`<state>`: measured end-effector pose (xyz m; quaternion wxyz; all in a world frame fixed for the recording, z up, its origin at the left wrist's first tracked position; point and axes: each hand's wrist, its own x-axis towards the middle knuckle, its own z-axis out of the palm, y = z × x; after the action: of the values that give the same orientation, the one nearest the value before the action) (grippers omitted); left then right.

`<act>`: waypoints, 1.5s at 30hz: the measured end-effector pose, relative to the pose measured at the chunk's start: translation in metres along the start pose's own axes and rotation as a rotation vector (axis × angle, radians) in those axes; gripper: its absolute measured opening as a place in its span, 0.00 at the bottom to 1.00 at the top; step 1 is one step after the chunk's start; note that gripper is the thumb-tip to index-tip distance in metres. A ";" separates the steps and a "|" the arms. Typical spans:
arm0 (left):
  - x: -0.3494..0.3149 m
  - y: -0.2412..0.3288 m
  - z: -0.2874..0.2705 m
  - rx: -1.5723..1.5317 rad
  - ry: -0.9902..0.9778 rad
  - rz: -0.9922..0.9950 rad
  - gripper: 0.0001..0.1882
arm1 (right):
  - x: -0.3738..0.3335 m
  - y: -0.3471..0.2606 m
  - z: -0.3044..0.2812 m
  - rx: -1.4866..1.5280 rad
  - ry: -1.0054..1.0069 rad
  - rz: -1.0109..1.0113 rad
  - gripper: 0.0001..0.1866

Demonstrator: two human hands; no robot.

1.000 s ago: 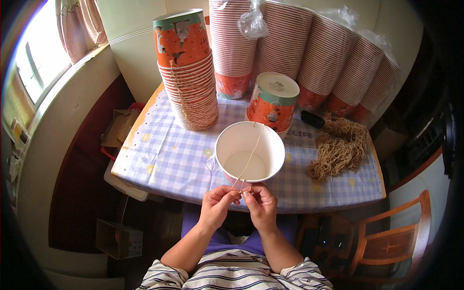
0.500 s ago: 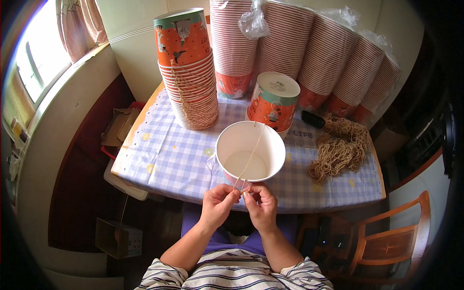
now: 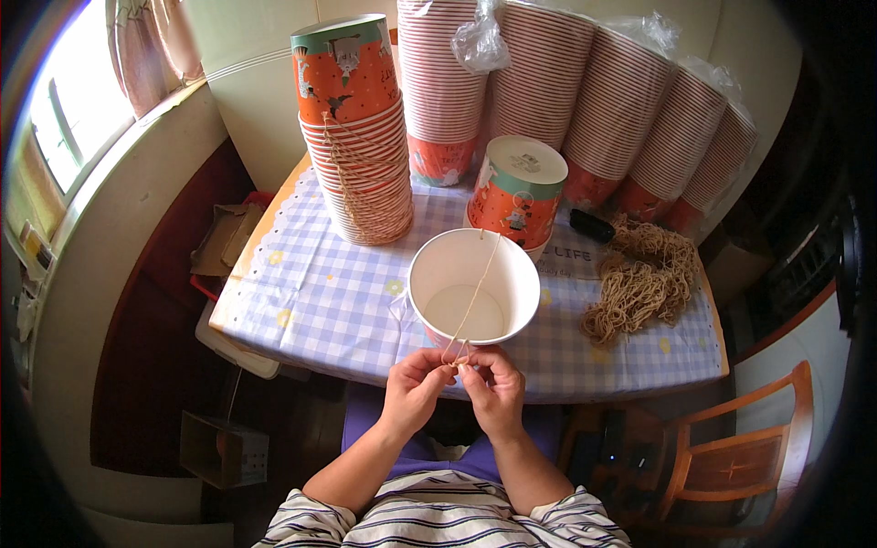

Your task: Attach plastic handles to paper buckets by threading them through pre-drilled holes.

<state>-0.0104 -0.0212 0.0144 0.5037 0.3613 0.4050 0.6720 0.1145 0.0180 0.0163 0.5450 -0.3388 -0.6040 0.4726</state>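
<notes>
two hands close together, thumbs uppermost, pinching cord beside bucket

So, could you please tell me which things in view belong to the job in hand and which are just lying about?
In the job: cord, open tub; likely also cord bundle, upturned tub, tub stacks.
Apparently just lying about: chair, carton.

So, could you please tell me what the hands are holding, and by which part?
The left hand and right hand pinch the string by its near part, beside the bucket.
</notes>
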 end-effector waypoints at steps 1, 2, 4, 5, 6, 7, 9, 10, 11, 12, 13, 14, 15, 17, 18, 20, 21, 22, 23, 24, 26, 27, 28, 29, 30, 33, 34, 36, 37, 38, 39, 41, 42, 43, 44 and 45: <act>0.000 0.001 0.000 -0.012 -0.005 -0.009 0.07 | 0.001 0.000 0.000 -0.003 0.003 -0.038 0.03; 0.000 0.002 0.001 -0.012 -0.005 -0.010 0.07 | 0.002 -0.001 0.000 -0.004 0.003 -0.038 0.03; 0.000 0.004 0.001 0.017 -0.017 0.026 0.08 | 0.004 -0.005 0.000 -0.064 0.019 -0.111 0.03; -0.001 0.006 0.002 0.017 -0.017 0.026 0.08 | 0.005 -0.007 -0.001 -0.064 0.018 -0.111 0.03; -0.002 0.008 0.004 0.112 0.002 0.053 0.08 | 0.005 -0.008 -0.001 -0.097 0.025 -0.138 0.03; -0.002 0.009 0.005 0.206 0.019 0.081 0.08 | 0.006 -0.009 -0.001 -0.130 0.034 -0.167 0.04; -0.001 0.010 0.005 0.291 0.020 0.115 0.08 | 0.007 -0.011 -0.002 -0.127 0.039 -0.172 0.04; -0.001 0.010 0.005 0.375 0.021 0.150 0.08 | 0.007 -0.012 -0.002 -0.123 0.043 -0.177 0.04; -0.002 0.010 0.004 0.376 0.021 0.150 0.08 | 0.007 -0.012 -0.002 -0.123 0.043 -0.177 0.04; -0.002 0.008 0.003 0.365 0.011 0.157 0.07 | 0.007 -0.012 -0.003 -0.127 0.040 -0.168 0.04; -0.002 0.008 0.002 0.354 0.003 0.165 0.07 | 0.007 -0.012 -0.003 -0.131 0.035 -0.159 0.04; -0.003 0.008 0.001 0.354 0.003 0.165 0.07 | 0.007 -0.012 -0.004 -0.130 0.035 -0.159 0.04; -0.003 0.009 0.000 0.322 -0.006 0.138 0.07 | 0.007 -0.012 -0.004 -0.129 0.032 -0.157 0.04; -0.004 0.011 0.001 0.291 -0.015 0.111 0.07 | 0.007 -0.013 -0.004 -0.127 0.028 -0.156 0.04; -0.004 0.012 0.003 0.266 -0.014 0.096 0.07 | 0.007 -0.014 -0.004 -0.131 0.024 -0.161 0.04; -0.002 0.014 0.005 0.241 -0.016 0.082 0.08 | 0.008 -0.013 -0.005 -0.137 0.021 -0.166 0.04; -0.001 0.015 0.005 0.279 -0.012 0.050 0.08 | 0.008 -0.012 -0.006 -0.144 0.009 -0.193 0.04; 0.000 0.016 0.006 0.317 -0.009 0.018 0.09 | 0.008 -0.011 -0.006 -0.152 -0.002 -0.220 0.05; 0.001 0.016 0.006 0.317 -0.009 0.018 0.09 | 0.008 -0.011 -0.006 -0.152 -0.002 -0.220 0.05; 0.002 0.017 0.005 0.211 -0.021 -0.035 0.09 | 0.008 -0.010 -0.006 -0.160 0.005 -0.218 0.05; 0.003 0.017 0.001 0.106 -0.033 -0.089 0.09 | 0.007 -0.009 -0.006 -0.168 0.010 -0.215 0.05; 0.004 0.016 -0.002 0.102 -0.041 -0.104 0.08 | 0.007 -0.008 -0.006 -0.147 0.002 -0.193 0.05; 0.005 0.016 -0.003 0.097 -0.049 -0.118 0.07 | 0.006 -0.007 -0.005 -0.126 -0.005 -0.171 0.05; 0.005 0.017 -0.003 0.097 -0.049 -0.118 0.07 | 0.006 -0.005 -0.005 -0.126 -0.005 -0.171 0.05; 0.005 0.017 -0.003 0.117 -0.049 -0.118 0.06 | 0.005 -0.002 -0.005 -0.084 -0.010 -0.141 0.04; 0.005 0.017 -0.003 0.125 -0.047 -0.111 0.05 | 0.004 -0.002 -0.003 -0.026 -0.019 -0.085 0.03; 0.005 0.016 -0.003 0.112 -0.045 -0.102 0.05 | 0.004 -0.003 -0.003 -0.009 -0.023 -0.059 0.03; 0.005 0.015 -0.004 0.079 -0.045 -0.099 0.05 | 0.003 -0.008 -0.003 -0.007 -0.037 -0.013 0.02; 0.005 0.014 -0.004 0.045 -0.049 -0.097 0.05 | 0.003 -0.010 -0.004 -0.007 -0.048 0.031 0.02; 0.006 0.013 -0.004 0.045 -0.050 -0.098 0.05 | 0.003 -0.007 -0.004 -0.008 -0.047 0.031 0.02; 0.006 0.011 -0.005 -0.006 -0.048 -0.115 0.06 | 0.003 -0.003 -0.003 0.033 -0.025 0.014 0.02; 0.006 0.011 -0.006 -0.056 -0.044 -0.132 0.07 | 0.003 0.000 -0.002 0.076 -0.004 -0.002 0.02; 0.006 0.012 -0.006 -0.067 -0.041 -0.142 0.07 | 0.003 0.001 -0.002 0.078 -0.004 -0.002 0.02; 0.006 0.012 -0.006 -0.079 -0.037 -0.152 0.07 | 0.003 0.001 -0.002 0.079 -0.005 -0.001 0.03; 0.006 0.013 -0.007 -0.078 -0.037 -0.152 0.07 | 0.002 0.002 -0.002 0.080 -0.005 -0.001 0.03; 0.006 0.013 -0.007 -0.109 -0.035 -0.160 0.07 | 0.002 0.002 -0.003 0.074 -0.004 0.007 0.03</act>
<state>-0.0227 -0.0190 0.0238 0.5818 0.3112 0.3866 0.6444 0.1167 0.0211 0.0145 0.5545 -0.3196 -0.5860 0.4970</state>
